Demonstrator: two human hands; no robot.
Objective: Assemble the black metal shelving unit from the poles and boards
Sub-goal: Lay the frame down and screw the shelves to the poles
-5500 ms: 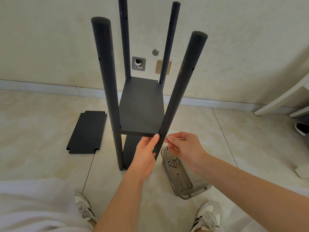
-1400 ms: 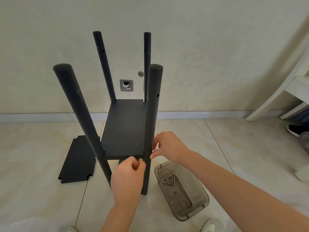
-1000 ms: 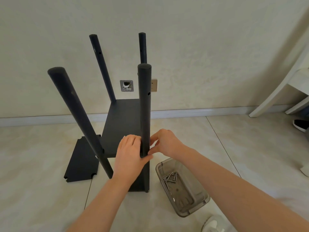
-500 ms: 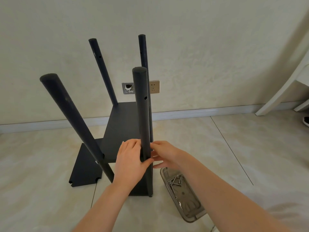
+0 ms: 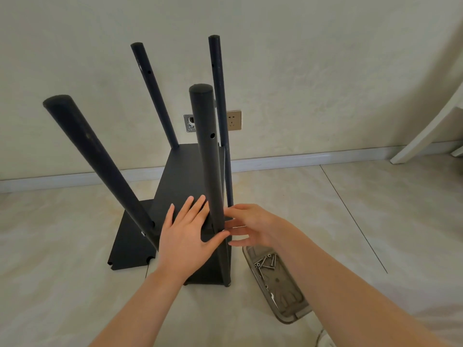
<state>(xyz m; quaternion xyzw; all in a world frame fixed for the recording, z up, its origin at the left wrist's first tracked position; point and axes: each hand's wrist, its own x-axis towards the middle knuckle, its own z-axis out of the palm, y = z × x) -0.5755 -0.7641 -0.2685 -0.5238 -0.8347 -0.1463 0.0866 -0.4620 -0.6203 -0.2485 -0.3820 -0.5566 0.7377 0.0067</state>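
Soft daylight, sharp focus, edges bowed

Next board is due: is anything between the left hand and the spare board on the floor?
Yes. The near left pole stands between the left hand and the spare board, slanting across its right edge in this view. Reaching round its near side looks free.

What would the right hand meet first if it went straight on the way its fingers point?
The front pole: the fingers of the right hand point left at it and seem to touch it, though depth is unclear.
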